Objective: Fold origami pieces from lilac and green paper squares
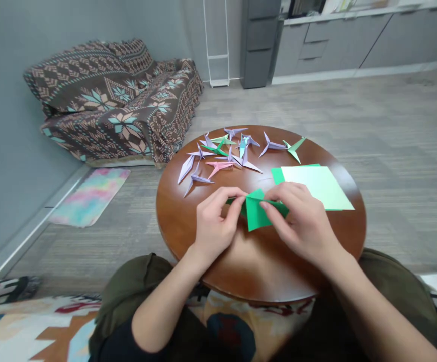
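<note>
A green sheet of origami paper (257, 215), partly folded, is held between my two hands above the round wooden table (256, 274). My left hand (218, 216) pinches its left side between thumb and fingers. On the other side, my right hand (299, 216) grips the paper with thumb and fingertips, covering part of it. Just beyond my right hand lies a stack of pale green paper (318, 185) with darker green sheets under it. Several folded paper cranes, mostly purple, spread over the far left of the table, with a pink crane (220, 167) among them.
A light green crane (294, 149) rests near the table's far right edge. Behind the table to the left stands a sofa (120, 105) under a patterned cover. A pastel mat (92, 196) lies on the floor, and grey cabinets (335, 42) line the back wall.
</note>
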Action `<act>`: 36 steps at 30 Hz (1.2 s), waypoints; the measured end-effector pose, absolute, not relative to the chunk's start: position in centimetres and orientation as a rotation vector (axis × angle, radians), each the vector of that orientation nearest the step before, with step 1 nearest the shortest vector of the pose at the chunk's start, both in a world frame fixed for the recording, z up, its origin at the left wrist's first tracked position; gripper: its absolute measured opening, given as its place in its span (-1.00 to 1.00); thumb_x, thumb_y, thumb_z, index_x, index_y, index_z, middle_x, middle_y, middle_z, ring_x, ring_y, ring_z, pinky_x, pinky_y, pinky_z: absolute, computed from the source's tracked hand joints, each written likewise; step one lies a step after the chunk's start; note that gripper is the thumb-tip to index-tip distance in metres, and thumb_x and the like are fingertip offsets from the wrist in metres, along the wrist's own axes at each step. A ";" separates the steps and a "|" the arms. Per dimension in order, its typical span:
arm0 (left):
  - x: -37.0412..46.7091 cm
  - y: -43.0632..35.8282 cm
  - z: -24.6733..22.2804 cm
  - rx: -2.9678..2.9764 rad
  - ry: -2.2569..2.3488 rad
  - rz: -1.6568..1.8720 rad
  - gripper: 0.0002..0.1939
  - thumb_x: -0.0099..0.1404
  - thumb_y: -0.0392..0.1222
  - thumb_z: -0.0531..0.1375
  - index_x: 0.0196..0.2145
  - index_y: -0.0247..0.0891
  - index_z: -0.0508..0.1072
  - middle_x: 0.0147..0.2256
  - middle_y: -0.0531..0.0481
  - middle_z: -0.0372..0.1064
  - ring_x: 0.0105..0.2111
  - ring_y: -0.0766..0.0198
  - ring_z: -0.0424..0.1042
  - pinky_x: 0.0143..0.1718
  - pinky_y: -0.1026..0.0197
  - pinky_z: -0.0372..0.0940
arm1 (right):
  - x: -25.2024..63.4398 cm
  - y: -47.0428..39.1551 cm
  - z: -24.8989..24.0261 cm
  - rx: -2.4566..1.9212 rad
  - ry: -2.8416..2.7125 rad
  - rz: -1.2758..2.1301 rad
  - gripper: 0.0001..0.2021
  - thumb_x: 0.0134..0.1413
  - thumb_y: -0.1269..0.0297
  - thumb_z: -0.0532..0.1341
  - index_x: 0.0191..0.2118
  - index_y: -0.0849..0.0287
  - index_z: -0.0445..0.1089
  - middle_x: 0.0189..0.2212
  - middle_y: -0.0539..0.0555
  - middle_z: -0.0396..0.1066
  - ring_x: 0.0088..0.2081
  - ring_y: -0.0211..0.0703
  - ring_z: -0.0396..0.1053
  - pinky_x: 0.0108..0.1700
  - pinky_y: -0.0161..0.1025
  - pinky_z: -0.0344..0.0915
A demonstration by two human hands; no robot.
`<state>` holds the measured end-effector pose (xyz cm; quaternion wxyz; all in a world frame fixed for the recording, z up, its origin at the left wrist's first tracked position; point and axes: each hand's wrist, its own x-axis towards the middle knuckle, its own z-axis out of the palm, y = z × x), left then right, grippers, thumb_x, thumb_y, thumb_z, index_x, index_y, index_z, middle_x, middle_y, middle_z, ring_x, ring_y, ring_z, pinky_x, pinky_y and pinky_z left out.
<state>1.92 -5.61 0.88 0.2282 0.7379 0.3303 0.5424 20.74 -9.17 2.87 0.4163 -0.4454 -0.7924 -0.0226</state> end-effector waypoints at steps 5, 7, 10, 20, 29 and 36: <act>2.3 -5.6 0.7 1.494 0.745 1.401 -0.87 0.45 -0.13 0.27 -0.19 -0.24 0.54 -0.18 -0.08 0.62 -0.15 0.21 0.61 -0.07 0.23 0.47 | 20.9 -9.1 2.8 -1.101 -1.872 0.030 -0.91 0.30 0.44 0.29 -0.24 0.13 0.42 -0.33 0.08 0.52 -0.25 -0.05 0.45 -0.15 -0.11 0.31; 2.4 -5.7 0.7 1.407 0.647 1.368 -0.80 0.42 -0.06 0.30 -0.13 -0.23 0.54 -0.13 -0.11 0.62 -0.10 0.17 0.61 -0.03 0.20 0.47 | 20.8 -9.0 2.6 -1.078 -1.894 -0.004 -0.92 0.30 0.45 0.30 -0.23 0.14 0.44 -0.33 0.08 0.54 -0.26 -0.05 0.46 -0.11 -0.07 0.31; 2.6 -5.9 0.8 1.382 0.629 1.319 -0.72 0.30 -0.10 0.41 -0.08 -0.23 0.55 -0.11 -0.11 0.62 -0.08 0.17 0.61 -0.01 0.21 0.47 | 20.6 -9.0 2.3 -1.069 -1.946 -0.076 -0.92 0.32 0.45 0.29 -0.23 0.14 0.46 -0.33 0.08 0.55 -0.27 -0.04 0.46 -0.07 -0.01 0.30; 2.6 -5.3 0.3 1.180 0.690 1.334 -0.84 0.22 -0.21 0.46 -0.25 -0.23 0.61 -0.24 0.00 0.64 -0.24 0.31 0.60 -0.14 0.32 0.47 | 20.8 -9.2 2.9 -1.149 -1.599 0.210 -0.88 0.21 0.34 0.40 -0.30 0.09 0.45 -0.20 0.08 0.59 -0.16 -0.04 0.54 -0.10 -0.14 0.42; 2.5 -5.9 1.3 1.422 0.794 1.252 -0.91 0.25 -0.21 0.41 -0.28 -0.26 0.68 -0.31 -0.04 0.62 -0.29 0.24 0.56 -0.20 0.25 0.44 | 20.8 -9.6 2.7 -1.202 -1.489 0.331 -0.85 0.13 0.33 0.45 -0.20 0.06 0.50 -0.29 -0.02 0.58 -0.27 -0.11 0.56 -0.28 -0.23 0.46; 2.6 -5.8 1.5 1.475 0.785 1.297 -0.97 0.24 -0.26 0.41 -0.35 -0.25 0.70 -0.35 -0.03 0.61 -0.33 0.26 0.53 -0.27 0.27 0.40 | 21.0 -9.8 3.6 -1.228 -1.609 0.356 -0.93 0.24 0.30 0.36 -0.31 0.05 0.55 -0.39 -0.01 0.59 -0.38 -0.12 0.51 -0.27 -0.17 0.43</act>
